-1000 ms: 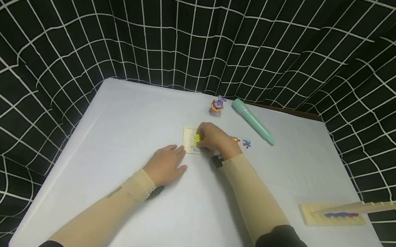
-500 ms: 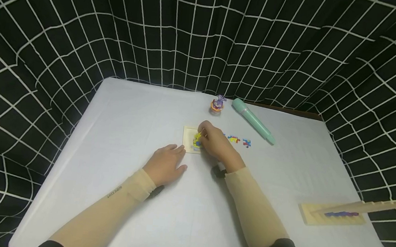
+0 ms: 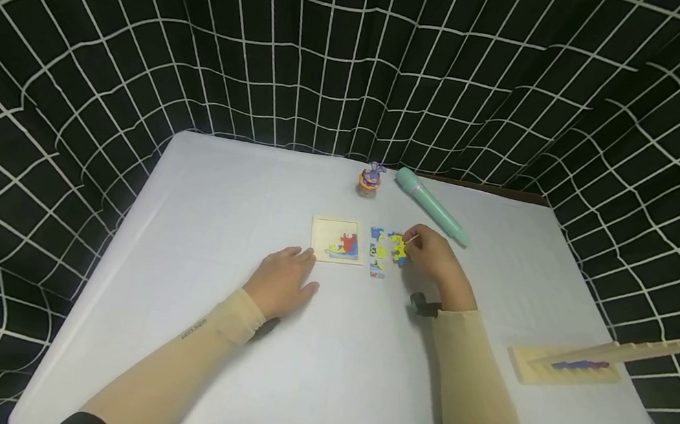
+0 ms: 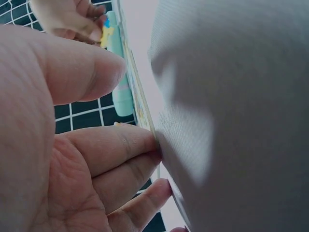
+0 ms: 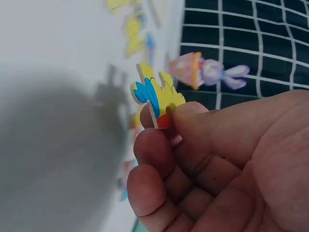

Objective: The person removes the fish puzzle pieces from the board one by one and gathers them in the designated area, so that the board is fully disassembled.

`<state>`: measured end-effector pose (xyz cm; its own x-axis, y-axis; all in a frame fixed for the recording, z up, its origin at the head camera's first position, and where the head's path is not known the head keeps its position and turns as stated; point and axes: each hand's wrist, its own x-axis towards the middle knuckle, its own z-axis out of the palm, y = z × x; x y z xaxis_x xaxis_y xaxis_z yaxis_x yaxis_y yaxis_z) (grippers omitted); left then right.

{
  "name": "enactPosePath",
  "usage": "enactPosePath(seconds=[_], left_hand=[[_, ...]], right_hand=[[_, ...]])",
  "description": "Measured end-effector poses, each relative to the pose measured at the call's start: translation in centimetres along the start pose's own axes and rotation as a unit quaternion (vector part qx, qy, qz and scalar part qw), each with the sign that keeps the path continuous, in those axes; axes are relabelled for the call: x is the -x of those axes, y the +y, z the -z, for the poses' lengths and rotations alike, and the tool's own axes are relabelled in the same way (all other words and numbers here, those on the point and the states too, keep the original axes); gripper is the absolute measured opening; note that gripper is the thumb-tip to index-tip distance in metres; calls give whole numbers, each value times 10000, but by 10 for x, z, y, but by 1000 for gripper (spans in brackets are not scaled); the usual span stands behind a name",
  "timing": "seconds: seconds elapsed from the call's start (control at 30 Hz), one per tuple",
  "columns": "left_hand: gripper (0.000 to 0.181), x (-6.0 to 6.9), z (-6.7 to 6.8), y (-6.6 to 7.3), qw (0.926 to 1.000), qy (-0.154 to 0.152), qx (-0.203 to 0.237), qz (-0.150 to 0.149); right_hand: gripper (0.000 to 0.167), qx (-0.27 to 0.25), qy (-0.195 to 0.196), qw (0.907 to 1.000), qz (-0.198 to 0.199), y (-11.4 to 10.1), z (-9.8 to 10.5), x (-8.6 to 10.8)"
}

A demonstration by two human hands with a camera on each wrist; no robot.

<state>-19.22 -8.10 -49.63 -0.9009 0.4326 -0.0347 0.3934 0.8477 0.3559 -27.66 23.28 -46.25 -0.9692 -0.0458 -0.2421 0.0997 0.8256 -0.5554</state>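
A shallow wooden puzzle tray lies mid-table, with joined red, yellow and blue pieces in its lower right part. My left hand rests on the table, its extended fingertips touching the tray's lower left corner. Right of the tray, my right hand pinches a yellow and blue puzzle piece with a red corner between thumb and fingertips. In the right wrist view the piece is tilted up off the table. Several loose puzzle pieces lie between the tray and that hand.
Behind the tray stands a small purple-eared figurine. A mint-green microphone-shaped stick lies slantwise at the back right. Toward the right edge is a wooden stand with a slanting notched board. A black gridded curtain surrounds the table.
My right hand has moved right, from over the tray to beyond the loose pieces, with the yellow and blue puzzle piece. The tray's inside now shows. My left hand has stayed put.
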Motion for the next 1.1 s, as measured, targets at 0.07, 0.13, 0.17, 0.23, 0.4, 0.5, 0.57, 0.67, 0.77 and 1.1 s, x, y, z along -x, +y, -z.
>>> enactPosePath(seconds=[0.07,0.13,0.17,0.23,0.4,0.5,0.57,0.67,0.77,1.1], left_hand=[[61,1,1,0,10000,22,27,6],[62,2,2,0,10000,41,65,3],[62,2,1,0,10000,45,65,-3],[62,2,1,0,10000,42,60,-16],[61,1,0,0,10000,26,15,-59],[61,1,0,0,10000,36,2,-74],[61,1,0,-1,10000,45,-7,-81],[61,0,0,-1,10000,31,-9,-56],[60,0,-1,-1,10000,17,44,-41],[59,-1,-3,-4,9999,92,-65,-127]], right_hand=[[21,29,-101,9999,-122,5,-1,-1],[21,13,-104,9997,-206,8,-4,-3],[20,-5,-85,9997,-241,9,-6,-4],[19,13,-23,9996,-288,10,-9,-5],[16,223,172,9992,-282,10,-14,-4],[16,328,346,9987,-150,2,-15,-3],[18,378,393,9985,93,-10,-18,-4],[26,424,133,9973,584,-36,-26,-8],[35,679,-392,9896,1210,-58,-40,-16],[32,1373,-837,9729,1664,-84,-56,-29]])
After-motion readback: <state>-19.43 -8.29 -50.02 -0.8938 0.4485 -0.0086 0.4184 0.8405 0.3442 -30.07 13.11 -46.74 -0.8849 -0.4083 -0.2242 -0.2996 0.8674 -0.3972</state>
